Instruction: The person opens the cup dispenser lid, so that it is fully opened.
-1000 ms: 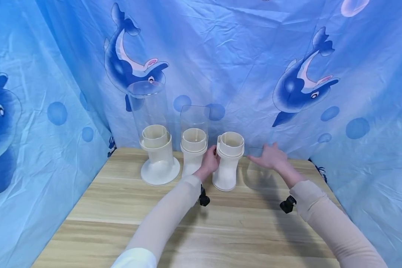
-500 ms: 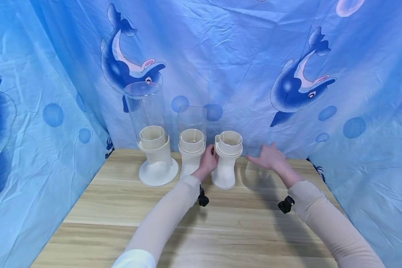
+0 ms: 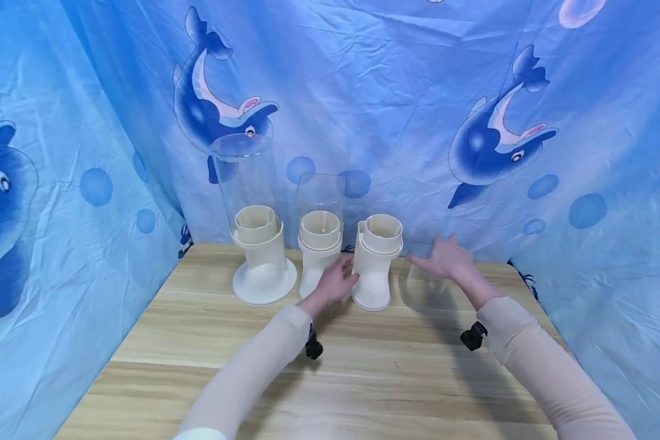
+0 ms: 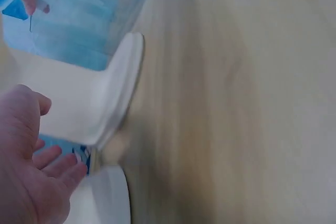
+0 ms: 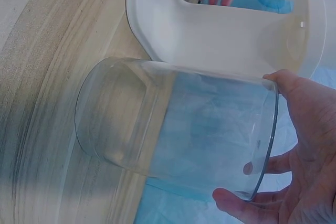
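A white plastic stand (image 3: 375,275) with a round collar stands upright just right of my left hand (image 3: 334,283). That hand's fingers are spread and relaxed beside it, holding nothing. In the left wrist view its thumb lies in front of the white stand (image 4: 71,93); contact is hard to tell. My right hand (image 3: 445,259) grips the rim of a clear, open-ended tube (image 5: 178,119), thumb and fingers round its edge. The tube stands on the table right of that stand. In the head view it is faint.
Two more white stands are to the left: a middle one (image 3: 315,269) with a clear sleeve (image 3: 321,190), and a wide-based one (image 3: 264,278) with a tall clear cylinder (image 3: 245,177). A blue dolphin-print curtain (image 3: 396,110) hangs behind the wooden table (image 3: 385,379).
My left hand has let go of the right-hand stand and drawn back toward me, slightly left. The right hand stays at the clear tube's rim.
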A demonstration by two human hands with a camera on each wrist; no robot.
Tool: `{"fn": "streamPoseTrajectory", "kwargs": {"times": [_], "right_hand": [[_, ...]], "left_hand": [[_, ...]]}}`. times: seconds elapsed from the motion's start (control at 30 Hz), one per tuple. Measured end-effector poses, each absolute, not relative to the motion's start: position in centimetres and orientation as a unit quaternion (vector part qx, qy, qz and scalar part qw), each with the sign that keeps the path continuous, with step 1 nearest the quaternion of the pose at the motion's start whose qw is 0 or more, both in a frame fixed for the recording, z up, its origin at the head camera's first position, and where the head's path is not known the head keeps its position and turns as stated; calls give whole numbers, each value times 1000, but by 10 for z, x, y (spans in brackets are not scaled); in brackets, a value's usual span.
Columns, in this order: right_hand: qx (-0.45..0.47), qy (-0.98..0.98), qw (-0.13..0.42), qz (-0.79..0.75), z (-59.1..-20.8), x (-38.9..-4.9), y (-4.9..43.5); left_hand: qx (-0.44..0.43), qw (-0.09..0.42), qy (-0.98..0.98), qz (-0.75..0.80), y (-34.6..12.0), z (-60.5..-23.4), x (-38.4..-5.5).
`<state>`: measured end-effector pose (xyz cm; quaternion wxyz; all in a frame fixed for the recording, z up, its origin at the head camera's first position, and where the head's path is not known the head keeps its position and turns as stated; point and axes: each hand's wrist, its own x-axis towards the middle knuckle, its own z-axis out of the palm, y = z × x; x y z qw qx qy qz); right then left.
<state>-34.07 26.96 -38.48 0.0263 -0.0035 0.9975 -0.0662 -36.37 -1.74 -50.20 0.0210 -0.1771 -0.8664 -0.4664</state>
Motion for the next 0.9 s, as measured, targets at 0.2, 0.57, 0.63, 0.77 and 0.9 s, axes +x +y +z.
{"fn": "streamPoseTrajectory", "kwargs": {"times": [0.2, 0.57, 0.63, 0.77, 0.9], "right_hand": [[-6, 998, 33, -61, -381, -339, 272], [-8, 997, 34, -66, -381, -337, 274], [-8, 997, 34, -68, -382, -337, 274], [-11, 997, 32, -72, -383, -337, 273], [-16, 997, 30, -76, -383, -338, 271]], "left_hand": [[-197, 72, -865, -455, -55, -499, -353], [-110, 129, -883, -437, -108, -488, -353], [-97, 136, -879, -446, -113, -488, -355], [-82, 143, -870, -465, -118, -488, -361], [-68, 131, -858, -492, -120, -487, -367]]}}
